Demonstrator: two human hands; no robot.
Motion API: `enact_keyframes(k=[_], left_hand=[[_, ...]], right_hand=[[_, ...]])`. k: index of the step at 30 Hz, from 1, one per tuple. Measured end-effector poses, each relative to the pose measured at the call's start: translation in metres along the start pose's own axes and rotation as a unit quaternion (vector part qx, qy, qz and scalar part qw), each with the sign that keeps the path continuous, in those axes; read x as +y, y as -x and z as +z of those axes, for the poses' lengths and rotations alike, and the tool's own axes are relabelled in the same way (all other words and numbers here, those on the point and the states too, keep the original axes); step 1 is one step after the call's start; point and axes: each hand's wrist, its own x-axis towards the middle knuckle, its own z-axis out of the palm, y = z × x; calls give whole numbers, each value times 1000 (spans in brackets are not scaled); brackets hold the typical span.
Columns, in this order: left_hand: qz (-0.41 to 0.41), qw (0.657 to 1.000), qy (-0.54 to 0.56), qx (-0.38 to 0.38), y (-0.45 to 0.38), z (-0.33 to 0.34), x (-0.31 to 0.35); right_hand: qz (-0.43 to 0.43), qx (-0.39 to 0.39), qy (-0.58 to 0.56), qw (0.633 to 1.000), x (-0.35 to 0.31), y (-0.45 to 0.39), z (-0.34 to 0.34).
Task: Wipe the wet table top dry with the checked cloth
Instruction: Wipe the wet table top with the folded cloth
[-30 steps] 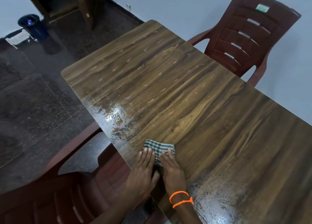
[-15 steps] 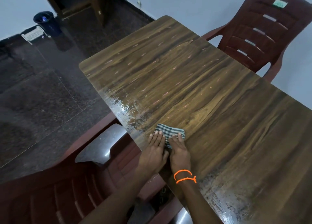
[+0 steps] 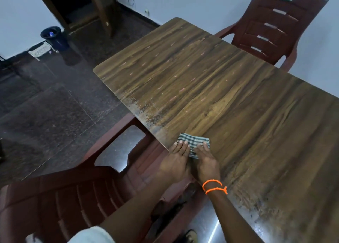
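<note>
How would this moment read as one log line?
step: wiping | left hand, right hand: flat on checked cloth | table top: wet patches at near edge

Cloth (image 3: 194, 141) sat on the table's (image 3: 229, 99) near-left edge, one chair (image 3: 60, 202) near left, another (image 3: 286, 26) far right.

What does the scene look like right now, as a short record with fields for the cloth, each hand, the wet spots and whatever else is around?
cloth: checked cloth, folded, flat on the table top near its left edge
left hand: flat, fingers straight, pressing the cloth's left part
right hand: flat, fingers straight, pressing the cloth's right part; orange bands on the wrist
wet spots: speckled patch along the left edge beyond the cloth; another patch near the right forearm
surroundings: chair at the far side; chair on the near left; bin on the floor
</note>
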Motion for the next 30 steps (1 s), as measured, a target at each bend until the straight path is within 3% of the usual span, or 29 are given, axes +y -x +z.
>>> enact_keyframes(k=[3, 10, 18, 24, 30], left_hand=[[-10, 999, -51, -16, -19, -12, -5], [-60, 987, -131, -66, -21, -38, -73], [55, 991, -104, -61, 23, -31, -118], [149, 981, -112, -54, 16, -30, -120], [152, 976, -145, -50, -23, -45, -127]], right_hand=[[23, -8, 14, 1000, -2, -23, 1], [12, -45, 46, 998, -77, -60, 41], [37, -7, 28, 999, -107, -11, 72], [84, -15, 85, 993, -89, -4, 66], [156, 33, 106, 982, -105, -48, 66]])
